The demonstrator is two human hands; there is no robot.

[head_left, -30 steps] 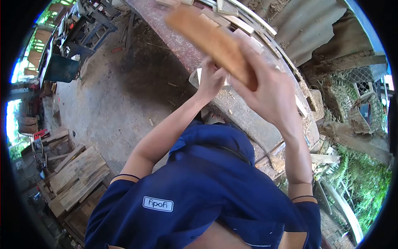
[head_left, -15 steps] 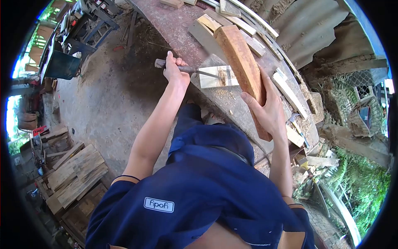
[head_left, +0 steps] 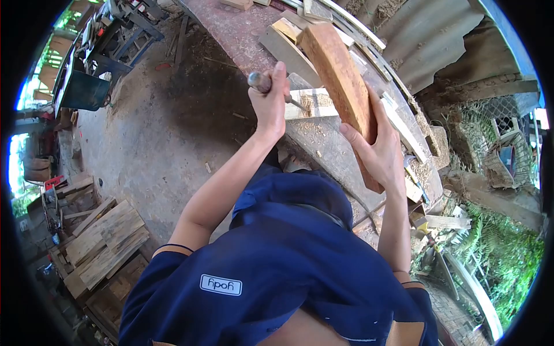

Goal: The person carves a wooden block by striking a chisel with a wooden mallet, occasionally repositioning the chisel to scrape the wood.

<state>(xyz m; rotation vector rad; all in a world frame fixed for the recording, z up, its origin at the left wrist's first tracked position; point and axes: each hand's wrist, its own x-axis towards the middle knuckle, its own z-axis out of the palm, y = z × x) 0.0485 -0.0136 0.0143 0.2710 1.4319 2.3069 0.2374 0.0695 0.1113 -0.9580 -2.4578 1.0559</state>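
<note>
My left hand (head_left: 269,105) is closed round the handle of a chisel (head_left: 260,82), which is held more upright, its thin blade slanting to a notch in a pale wood piece (head_left: 323,102). That piece lies on the workbench (head_left: 340,151), with shavings about the notch. In my right hand (head_left: 382,151) is a thick reddish-brown wooden block (head_left: 341,79), gripped near its lower end, thumb on one side and fingers on the other. The block is tilted above the bench and covers part of the pale piece.
Wood strips (head_left: 410,132) and a hammer (head_left: 416,180) lie along the bench's right side. Stacked boards (head_left: 107,242) are at the lower left, a dark green bin (head_left: 86,91) at the upper left. Corrugated sheets (head_left: 427,40) stand beyond the bench.
My left hand has moved right and up, tipping the chisel from nearly flat to steeper, its handle end now towards the camera. The block in my right hand has shifted slightly.
</note>
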